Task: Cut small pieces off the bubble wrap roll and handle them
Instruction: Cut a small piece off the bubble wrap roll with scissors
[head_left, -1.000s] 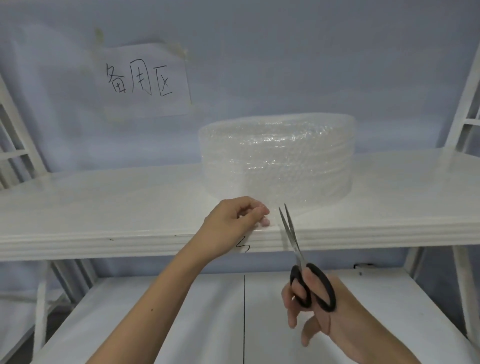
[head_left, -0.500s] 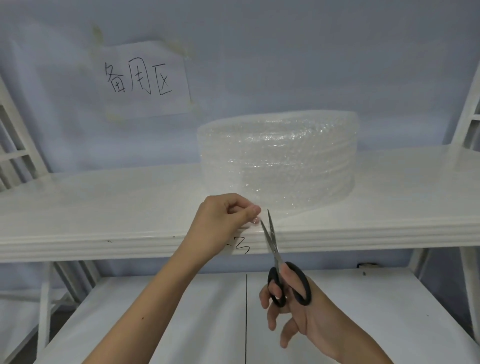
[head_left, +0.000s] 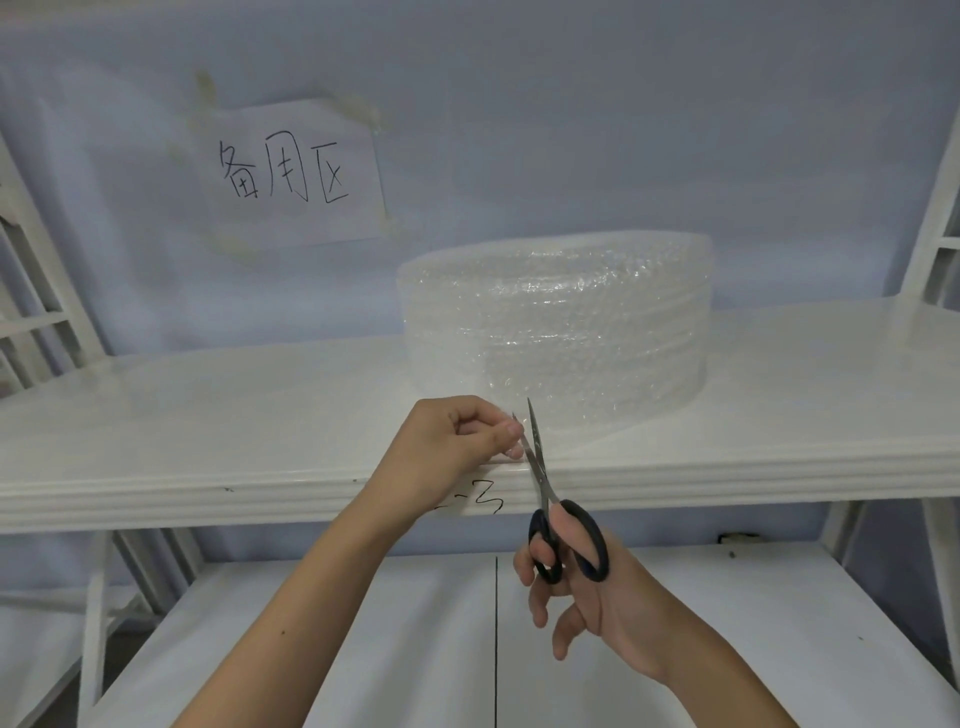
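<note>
A wide clear bubble wrap roll (head_left: 556, 327) stands on end on the white upper shelf (head_left: 208, 415). Its loose end runs forward to the shelf's front edge. My left hand (head_left: 457, 441) pinches that loose end between thumb and fingertips, just left of the blades. My right hand (head_left: 587, 582) grips black-handled scissors (head_left: 550, 499) below the shelf edge, fingers through the loops. The steel blades point up and are slightly parted around the wrap beside my left fingertips.
A taped paper sign (head_left: 291, 174) with handwritten characters hangs on the blue wall behind. White ladder-like frames (head_left: 935, 218) stand at both sides. A lower white shelf (head_left: 363, 649) with a centre seam lies under my arms.
My right hand has moved the scissors left and up until the blades reach the wrap at my left fingertips. The left hand has kept its pinch and lifted slightly.
</note>
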